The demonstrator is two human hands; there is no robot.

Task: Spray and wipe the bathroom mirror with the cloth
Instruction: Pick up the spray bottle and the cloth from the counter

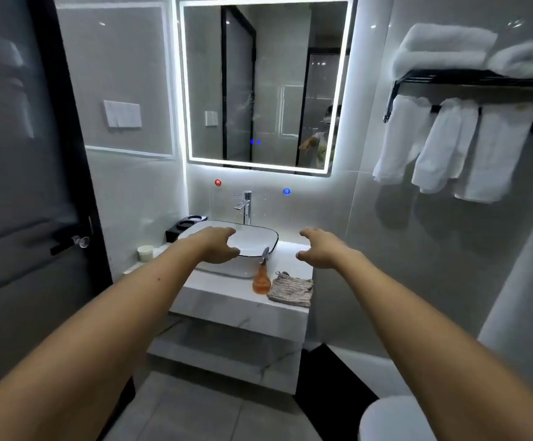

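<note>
Both arms out fwd. L hand (217,246) & R hand (322,251): fingers loose, a bit curled, holding nothing. Orange bottle (261,280) sits on counter (227,300), cloth (290,289) just beside it at R edge. Basin (255,238) behind. Lit mirror (265,84) on wall above.

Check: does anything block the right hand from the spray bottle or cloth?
Nothing visible does. The orange spray bottle and striped cloth lie uncovered on the vanity counter beside the basin, and the open right hand hovers near them, holding nothing.
</note>
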